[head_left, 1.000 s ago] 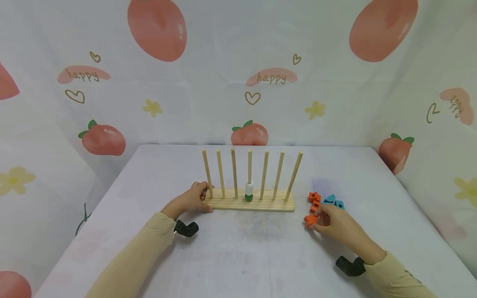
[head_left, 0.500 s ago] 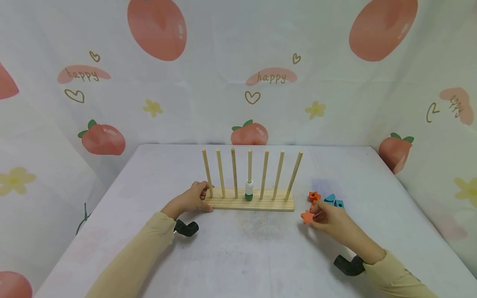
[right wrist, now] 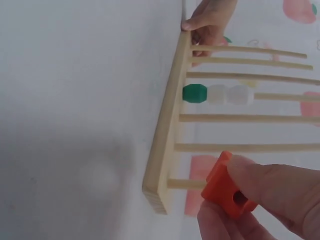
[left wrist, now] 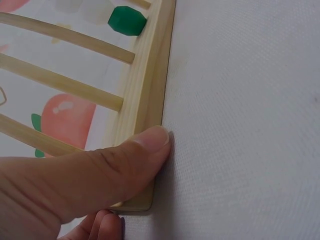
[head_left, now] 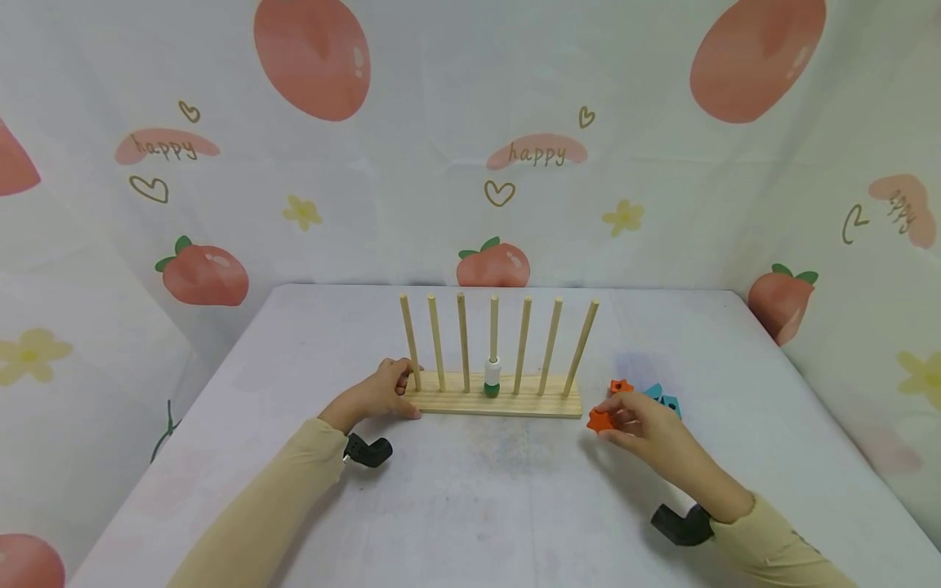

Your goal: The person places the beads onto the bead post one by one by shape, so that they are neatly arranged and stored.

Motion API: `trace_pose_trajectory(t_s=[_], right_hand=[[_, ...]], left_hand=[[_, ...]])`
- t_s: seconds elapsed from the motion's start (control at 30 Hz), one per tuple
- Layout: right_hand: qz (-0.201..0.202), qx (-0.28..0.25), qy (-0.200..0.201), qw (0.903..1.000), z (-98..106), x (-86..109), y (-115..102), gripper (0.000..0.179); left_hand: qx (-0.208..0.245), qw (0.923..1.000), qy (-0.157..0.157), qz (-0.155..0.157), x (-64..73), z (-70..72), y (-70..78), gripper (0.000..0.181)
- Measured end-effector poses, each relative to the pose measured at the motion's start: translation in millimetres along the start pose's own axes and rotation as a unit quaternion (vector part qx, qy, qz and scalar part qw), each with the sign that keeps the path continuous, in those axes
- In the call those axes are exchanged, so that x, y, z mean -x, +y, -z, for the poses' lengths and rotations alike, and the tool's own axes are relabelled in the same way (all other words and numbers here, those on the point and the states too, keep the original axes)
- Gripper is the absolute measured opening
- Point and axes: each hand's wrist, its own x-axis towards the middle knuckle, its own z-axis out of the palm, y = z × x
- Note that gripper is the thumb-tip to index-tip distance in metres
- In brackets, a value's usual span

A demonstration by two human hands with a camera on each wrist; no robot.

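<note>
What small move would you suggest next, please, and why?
Perhaps raise the orange star bead above the nearest peg: the right grip pinches it below the peg's top, the bead's hole shows, the peg is bare, and the left grip holds the base.

The desk [head_left: 478, 506] in front of the rack [head_left: 532, 404] leaves room to pass, but upright pegs [head_left: 464, 343] bar the way across it, the left hand [head_left: 373, 398] blocks its left end, and the right hand [head_left: 657, 433] and blue blocks [head_left: 670, 400] crowd its right.

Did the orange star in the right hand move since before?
Yes. In the head view, the orange star in the right hand has moved left, closer to the right end of the wooden rack.
</note>
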Motion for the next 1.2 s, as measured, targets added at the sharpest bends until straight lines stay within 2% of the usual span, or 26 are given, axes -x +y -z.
trace_pose_trajectory(t_s=[0.1,0.27,0.33,0.47,0.57,0.67,0.8,0.93,1.07,1.2], right_hand=[[0.017,-0.014,0.006,0.9997,-1.5,-1.4,-1.7,0.031],[0.073,-0.013,0.041,0.9964,-5.0,-5.4,-6.3,0.036],[0.076,-0.005,0.049,0.9959,-6.2,-7.0,-10.4,0.036],[0.051,0.007,0.047,0.9976,-6.9,-8.8,-22.4,0.033],[0.047,0.009,0.045,0.9979,-6.6,-10.3,-30.8,0.031],[0.069,0.004,0.051,0.9963,-6.9,-12.6,-36.0,0.033],[0.116,-0.042,0.058,0.9906,-8.4,-15.9,-40.0,0.038],[0.134,-0.089,0.052,0.9856,-9.3,-18.0,-43.4,0.039],[0.146,-0.093,0.056,0.9832,-5.7,-20.5,-46.9,0.041],[0.169,-0.074,0.089,0.9787,3.8,-24.0,-51.0,0.043]], left_hand=[[0.002,1.0,-0.001,-0.001,0.3,0.2,0.5,0.068],[0.002,1.0,-0.001,-0.001,-0.5,0.7,-1.8,0.068],[0.003,1.0,-0.001,0.0,-0.9,0.9,-2.7,0.068],[0.002,1.0,-0.001,0.001,-1.4,0.9,-3.4,0.068],[0.0,1.0,-0.003,0.004,-1.5,0.7,-3.1,0.067],[0.001,1.0,-0.003,0.003,-1.3,0.7,-2.1,0.068],[0.004,1.0,-0.004,0.002,-1.6,0.3,-2.0,0.067],[0.002,1.0,-0.003,0.009,-2.4,0.2,-2.2,0.066],[-0.002,1.0,-0.003,-0.001,-1.9,0.4,-1.7,0.066],[-0.004,1.0,-0.002,-0.006,-1.5,0.4,-1.8,0.066]])
